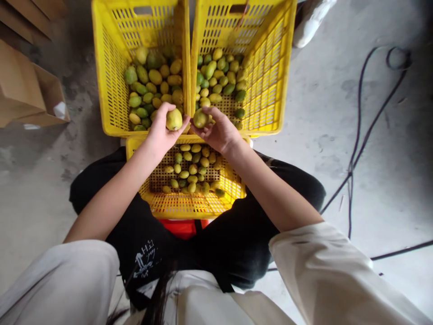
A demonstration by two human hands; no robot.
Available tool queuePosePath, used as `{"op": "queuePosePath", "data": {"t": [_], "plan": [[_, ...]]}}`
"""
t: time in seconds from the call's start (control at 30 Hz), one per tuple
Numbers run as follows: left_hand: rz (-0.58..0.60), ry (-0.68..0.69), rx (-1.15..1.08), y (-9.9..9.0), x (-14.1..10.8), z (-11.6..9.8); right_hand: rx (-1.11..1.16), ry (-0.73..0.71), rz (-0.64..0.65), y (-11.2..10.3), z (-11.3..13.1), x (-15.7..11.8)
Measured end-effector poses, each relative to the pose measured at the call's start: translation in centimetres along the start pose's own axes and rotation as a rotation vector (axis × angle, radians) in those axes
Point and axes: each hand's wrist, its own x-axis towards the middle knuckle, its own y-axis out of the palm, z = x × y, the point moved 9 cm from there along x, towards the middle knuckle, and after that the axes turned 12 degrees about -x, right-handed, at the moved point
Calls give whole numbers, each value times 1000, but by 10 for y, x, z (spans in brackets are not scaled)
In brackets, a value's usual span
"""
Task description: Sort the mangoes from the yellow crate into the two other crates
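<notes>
My left hand (163, 126) is closed round a yellow-green lemon (174, 120), thumb on top and fingers beneath. Close beside it, my right hand (218, 130) grips a second, greener lemon (200, 118); a bit of another yellow fruit shows behind its fingers. Both hands hover over the near rims of two yellow crates, the left crate (107, 90) and the right crate (282, 90), each with many green and yellow lemons at the bottom. Below my wrists, between my knees, stands a third yellow crate (189, 210) with smaller lemons scattered over its floor.
Cardboard boxes (23, 90) stand on the concrete floor at the left. A black cable (363, 140) loops over the floor at the right. Something wrapped in white (313, 22) lies behind the right crate. Under the near crate is a red object (182, 229).
</notes>
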Motion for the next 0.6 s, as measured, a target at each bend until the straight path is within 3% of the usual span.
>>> {"op": "queuePosePath", "data": {"t": [0.27, 0.4, 0.6], "plan": [[-11, 49, 72, -16, 22, -3, 61, -105, -60, -16, -5, 31], [-45, 18, 149, -27, 37, -3, 14, -74, -53, -20, -8, 37], [-28, -41, 234, -21, 22, -6, -39, -80, -28, -23, -7, 42]]}}
